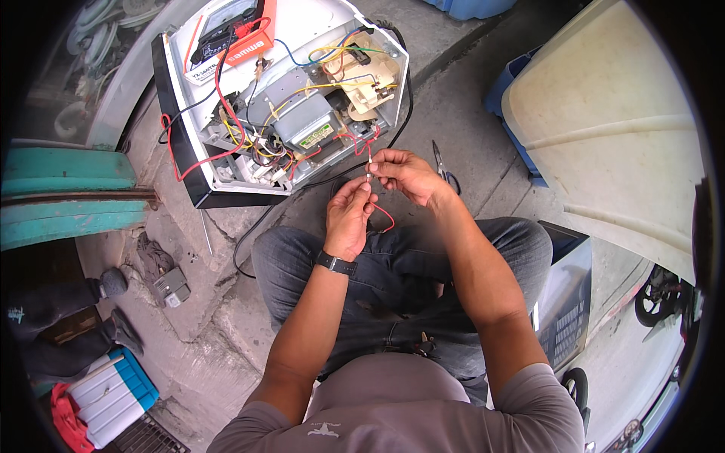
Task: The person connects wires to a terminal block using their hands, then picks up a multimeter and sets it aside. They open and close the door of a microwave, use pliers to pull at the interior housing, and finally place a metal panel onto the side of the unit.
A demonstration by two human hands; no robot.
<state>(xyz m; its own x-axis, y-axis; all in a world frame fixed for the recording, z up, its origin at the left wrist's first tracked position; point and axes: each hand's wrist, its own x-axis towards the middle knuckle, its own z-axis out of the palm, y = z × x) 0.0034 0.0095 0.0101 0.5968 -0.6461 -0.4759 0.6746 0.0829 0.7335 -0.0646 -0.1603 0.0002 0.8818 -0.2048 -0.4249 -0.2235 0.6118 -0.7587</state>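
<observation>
Red wire (384, 217) is pinched between both hands, left hand (349, 215) and right hand (404, 174), beside the opened microwave (279, 98); joining its end seems underway, needing steady fingertip alignment.

A red wire (384, 215) loops between the left hand (349, 214) and the right hand (404, 174), at about 12 o'clock from the person's dark grey jeans (393, 264). A black watch strap (334, 263) bands the left wrist. At 11 o'clock lies the opened appliance (279, 98), white inside with a black edge, holding a grey metal block (302, 124) with a green label, a cream plastic part (362, 75), and red, yellow, blue and black leads. An orange-red meter (238, 30) sits on its top. At 1 o'clock lie scissors (445, 170) with blue handles. At 9 o'clock runs a teal beam (68, 196). The shirt (393, 408) is grey-mauve.
</observation>
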